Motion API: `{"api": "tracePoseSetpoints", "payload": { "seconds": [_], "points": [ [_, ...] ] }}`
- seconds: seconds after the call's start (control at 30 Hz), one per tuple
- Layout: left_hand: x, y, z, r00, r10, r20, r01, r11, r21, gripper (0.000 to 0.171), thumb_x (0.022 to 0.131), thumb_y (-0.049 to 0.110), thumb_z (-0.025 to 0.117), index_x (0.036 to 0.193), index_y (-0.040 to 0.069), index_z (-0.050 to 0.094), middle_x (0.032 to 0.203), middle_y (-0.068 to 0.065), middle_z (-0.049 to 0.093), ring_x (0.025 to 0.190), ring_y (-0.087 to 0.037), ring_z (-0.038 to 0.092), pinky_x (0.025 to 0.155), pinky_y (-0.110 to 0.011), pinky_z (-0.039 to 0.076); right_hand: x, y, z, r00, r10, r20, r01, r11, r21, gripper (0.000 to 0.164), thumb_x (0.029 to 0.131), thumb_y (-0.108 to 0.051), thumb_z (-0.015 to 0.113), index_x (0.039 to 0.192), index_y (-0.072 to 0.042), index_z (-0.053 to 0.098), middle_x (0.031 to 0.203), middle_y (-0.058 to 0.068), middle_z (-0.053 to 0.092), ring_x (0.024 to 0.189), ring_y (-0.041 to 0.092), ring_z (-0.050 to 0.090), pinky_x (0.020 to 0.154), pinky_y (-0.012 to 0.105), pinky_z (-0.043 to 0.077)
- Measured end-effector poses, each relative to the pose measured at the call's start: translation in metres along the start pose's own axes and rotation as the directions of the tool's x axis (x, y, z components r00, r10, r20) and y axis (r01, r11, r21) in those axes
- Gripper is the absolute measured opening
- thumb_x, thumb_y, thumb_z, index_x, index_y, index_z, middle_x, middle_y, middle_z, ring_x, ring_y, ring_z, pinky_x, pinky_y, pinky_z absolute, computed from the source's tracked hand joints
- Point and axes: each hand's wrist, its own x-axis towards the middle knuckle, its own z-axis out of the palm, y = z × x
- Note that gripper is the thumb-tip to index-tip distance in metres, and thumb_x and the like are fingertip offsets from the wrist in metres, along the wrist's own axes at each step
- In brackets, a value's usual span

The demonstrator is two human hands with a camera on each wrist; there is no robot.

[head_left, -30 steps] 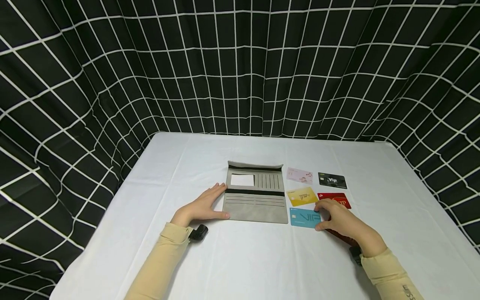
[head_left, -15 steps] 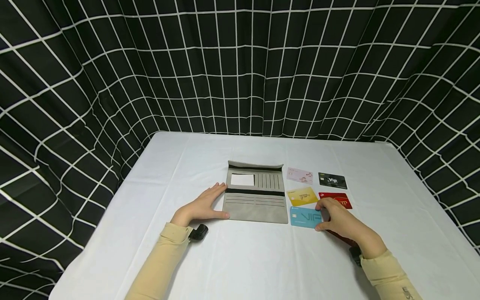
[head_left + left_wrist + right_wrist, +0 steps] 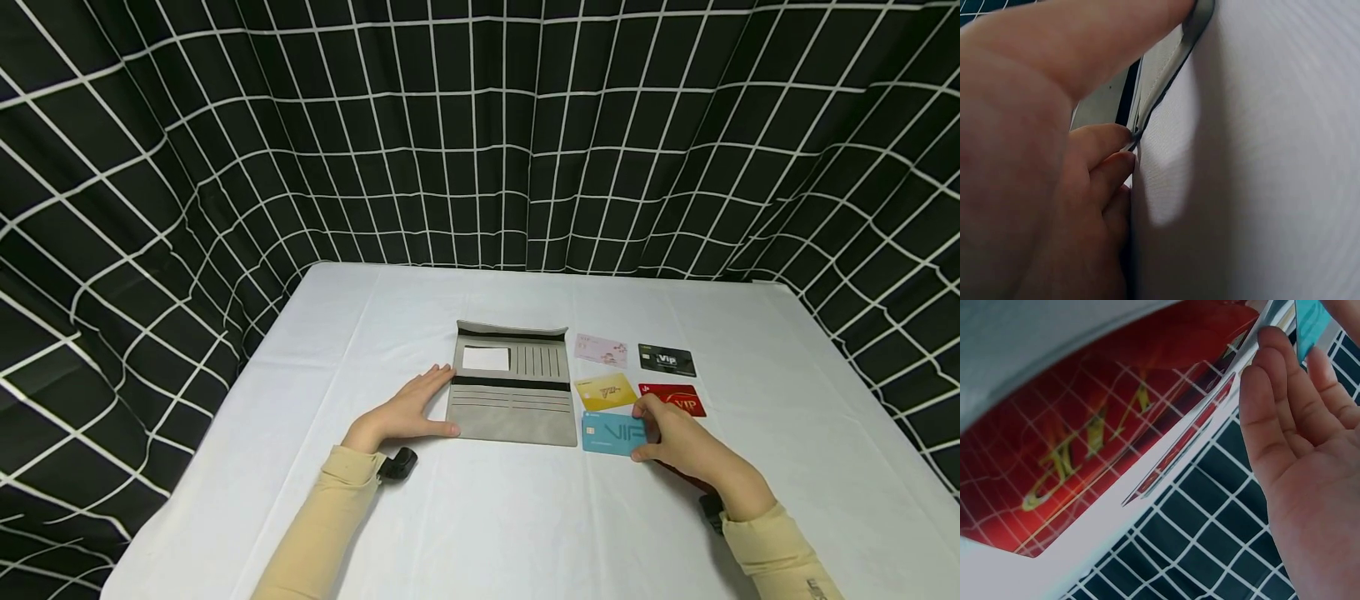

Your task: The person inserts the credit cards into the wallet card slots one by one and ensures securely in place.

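A grey wallet (image 3: 512, 421) lies unfolded on the white table, with card slots and a white insert (image 3: 485, 358) showing. My left hand (image 3: 408, 410) rests at its left edge with fingers spread; thumb and fingertips touch the edge, as the left wrist view also shows. My right hand (image 3: 682, 437) pinches the right end of a blue VIP card (image 3: 606, 433) between thumb and fingers. In the right wrist view that blue card (image 3: 1311, 326) stands tilted by the fingertips. Beneath the right hand lies a dark red card (image 3: 1085, 437) with gold lettering, mostly hidden in the head view.
Above the blue card lie a yellow card (image 3: 604, 391), a red VIP card (image 3: 678, 400), a pink card (image 3: 602, 350) and a black VIP card (image 3: 667, 360). A black curtain with white grid lines (image 3: 495, 142) hangs behind the table (image 3: 480, 525).
The blue card has shifted very slightly upward in the head view at the right fingertips, showing more plainly. The left hand and wallet stay where they were.
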Motion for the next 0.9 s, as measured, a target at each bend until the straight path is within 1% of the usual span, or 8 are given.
{"api": "tracePoseSetpoints", "payload": {
  "seconds": [0.1,0.27,0.43,0.53,0.7,0.83,0.9],
  "points": [
    [0.0002,0.0006,0.0,1.0,0.008,-0.008,-0.008,1.0,-0.007,0.098,0.077,0.055,0.067,0.148,0.006,0.02,0.152,-0.01,0.016,0.139,-0.025,0.007,0.111,-0.043,0.006,-0.001,-0.0009,-0.0006,1.0,0.002,0.005,-0.002,1.0,0.001,0.054,0.063,-0.016,0.086,0.1,-0.002,0.049,0.079,0.003,0.053,0.072,0.018,0.049,0.065,0.034,0.046],
    [-0.0001,0.0015,-0.0001,0.999,0.028,-0.019,-0.028,1.0,-0.007,0.097,0.077,0.052,0.068,0.147,0.004,0.02,0.152,-0.013,0.017,0.139,-0.028,0.008,0.111,-0.044,0.006,-0.0033,-0.0016,-0.0007,1.0,0.002,-0.002,-0.002,1.0,0.016,0.053,0.066,-0.015,0.084,0.101,-0.004,0.047,0.072,0.001,0.048,0.064,0.015,0.045,0.058,0.027,0.041],
    [-0.0006,0.0014,-0.0006,1.0,0.025,-0.016,-0.025,1.0,-0.003,0.097,0.077,0.052,0.068,0.147,0.005,0.02,0.152,-0.012,0.017,0.139,-0.028,0.007,0.111,-0.044,0.006,-0.0045,-0.0007,-0.0011,0.999,-0.021,-0.024,0.023,0.997,0.067,0.05,0.067,-0.009,0.082,0.102,-0.004,0.046,0.072,0.001,0.047,0.066,0.015,0.045,0.057,0.025,0.04],
    [-0.0005,0.0016,-0.0003,0.999,0.028,-0.019,-0.028,1.0,-0.006,0.096,0.077,0.051,0.068,0.147,0.004,0.021,0.152,-0.012,0.018,0.139,-0.028,0.008,0.111,-0.045,0.007,-0.0051,0.0006,-0.0026,0.999,-0.031,-0.029,0.034,0.992,0.119,0.048,0.069,-0.006,0.08,0.104,-0.004,0.047,0.074,0.002,0.047,0.067,0.015,0.046,0.057,0.024,0.04],
    [-0.0003,0.0017,0.0,0.999,0.027,-0.024,-0.027,1.0,-0.004,0.097,0.077,0.052,0.069,0.147,0.004,0.022,0.151,-0.012,0.019,0.139,-0.028,0.008,0.111,-0.044,0.007,-0.0052,0.003,-0.0049,0.999,-0.049,-0.02,0.052,0.974,0.223,0.046,0.072,-0.001,0.077,0.108,-0.003,0.049,0.078,0.005,0.046,0.067,0.015,0.048,0.057,0.022,0.04],
    [0.0002,0.0018,0.0003,1.0,0.014,-0.015,-0.014,1.0,-0.005,0.098,0.076,0.054,0.068,0.147,0.006,0.021,0.152,-0.01,0.017,0.139,-0.025,0.007,0.111,-0.041,0.005,-0.0055,0.005,-0.0063,0.998,-0.07,-0.007,0.069,0.959,0.276,0.047,0.073,-0.001,0.076,0.111,-0.001,0.049,0.08,0.007,0.045,0.065,0.014,0.049,0.055,0.022,0.04],
    [0.0005,0.0011,0.0006,1.0,0.006,-0.009,-0.006,1.0,0.001,0.099,0.076,0.055,0.067,0.148,0.007,0.02,0.153,-0.008,0.016,0.139,-0.023,0.006,0.111,-0.039,0.005,-0.0058,0.0058,-0.0066,0.998,-0.065,0.013,0.058,0.953,0.297,0.046,0.073,-0.001,0.076,0.111,-0.002,0.05,0.08,0.007,0.045,0.063,0.014,0.05,0.056,0.022,0.04]
  ]
}}
